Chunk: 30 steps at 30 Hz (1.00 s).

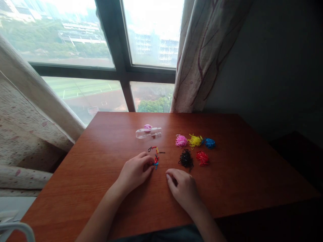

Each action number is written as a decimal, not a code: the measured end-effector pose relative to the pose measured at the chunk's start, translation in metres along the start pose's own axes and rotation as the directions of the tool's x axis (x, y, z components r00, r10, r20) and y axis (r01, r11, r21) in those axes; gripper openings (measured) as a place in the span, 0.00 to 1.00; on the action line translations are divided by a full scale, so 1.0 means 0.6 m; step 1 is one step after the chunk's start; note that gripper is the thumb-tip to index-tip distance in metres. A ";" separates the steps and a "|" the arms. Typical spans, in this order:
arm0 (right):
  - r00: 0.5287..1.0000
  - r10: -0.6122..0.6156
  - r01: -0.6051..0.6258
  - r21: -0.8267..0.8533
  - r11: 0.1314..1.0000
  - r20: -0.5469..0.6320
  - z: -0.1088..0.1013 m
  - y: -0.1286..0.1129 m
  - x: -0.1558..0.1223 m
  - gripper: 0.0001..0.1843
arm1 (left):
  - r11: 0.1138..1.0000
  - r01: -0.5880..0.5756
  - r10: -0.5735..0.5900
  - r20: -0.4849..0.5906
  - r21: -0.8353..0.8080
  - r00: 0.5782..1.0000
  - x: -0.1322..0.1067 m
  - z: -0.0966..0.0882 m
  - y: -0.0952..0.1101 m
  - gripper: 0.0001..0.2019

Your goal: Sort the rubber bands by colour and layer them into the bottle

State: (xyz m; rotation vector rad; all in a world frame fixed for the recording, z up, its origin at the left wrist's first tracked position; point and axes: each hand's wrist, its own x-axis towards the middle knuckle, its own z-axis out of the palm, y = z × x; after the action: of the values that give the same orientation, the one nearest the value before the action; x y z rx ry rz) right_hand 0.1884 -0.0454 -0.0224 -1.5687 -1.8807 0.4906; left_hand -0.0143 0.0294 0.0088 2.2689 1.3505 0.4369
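Left hand (pixel 136 170) is half-curled at some colorful loops (pixel 156 164), right hand (pixel 183 186) loosely curled nearby, can't tell from here if either's gripping any.

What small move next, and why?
Probably slide the right hand left to the mixed coloured pieces: the left hand's fingertips are at them, while the right hand is apart from them, with bare table between.
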 end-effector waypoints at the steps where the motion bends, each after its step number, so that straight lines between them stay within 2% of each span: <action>1: 1.000 0.001 -0.001 -0.004 1.000 0.005 0.000 -0.001 0.001 0.09 | 1.000 0.005 -0.005 0.002 0.009 1.000 -0.001 0.001 0.000 0.06; 5: 1.000 0.006 -0.006 -0.013 1.000 0.011 0.000 -0.005 0.009 0.09 | 1.000 0.008 -0.008 0.000 0.000 1.000 -0.003 0.003 -0.002 0.07; 11: 1.000 0.012 -0.012 0.024 1.000 -0.012 0.016 -0.012 0.025 0.09 | 0.993 -0.049 0.049 -0.008 -0.106 0.999 -0.005 0.009 0.004 0.07; 15: 0.998 0.024 -0.021 0.046 0.999 -0.057 0.027 -0.016 0.034 0.06 | 0.985 -0.088 0.088 -0.010 -0.145 0.996 -0.006 0.016 0.008 0.08; 19: 0.993 0.038 -0.028 0.090 0.996 -0.114 0.023 -0.020 0.030 0.08 | 0.982 -0.113 0.116 0.007 -0.150 0.993 -0.007 0.018 0.008 0.07; 22: 0.978 0.051 -0.033 0.089 0.996 -0.204 -0.002 -0.008 0.025 0.10 | 0.986 -0.111 0.112 0.004 -0.124 0.994 -0.008 0.016 0.007 0.07; 24: 0.944 0.103 -0.087 0.066 0.994 -0.313 -0.035 0.019 0.028 0.11 | 0.989 -0.109 0.110 0.004 -0.100 0.994 -0.009 0.014 0.006 0.06; 26: 0.884 0.184 -0.196 0.018 0.980 -0.430 -0.077 0.062 0.039 0.13 | 0.990 -0.112 0.113 0.010 -0.088 0.994 -0.009 0.014 0.005 0.06; 30: 0.799 0.297 -0.400 -0.093 0.912 -0.522 -0.164 0.167 0.070 0.16 | 0.992 -0.102 0.103 0.013 -0.073 0.995 -0.008 0.014 0.004 0.05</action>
State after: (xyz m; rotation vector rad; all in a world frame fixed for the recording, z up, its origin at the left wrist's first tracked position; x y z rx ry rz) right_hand 0.3247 0.0066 -0.0054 -1.9672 -1.2741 0.0241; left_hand -0.0107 0.0222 0.0027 2.2845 1.1947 0.4917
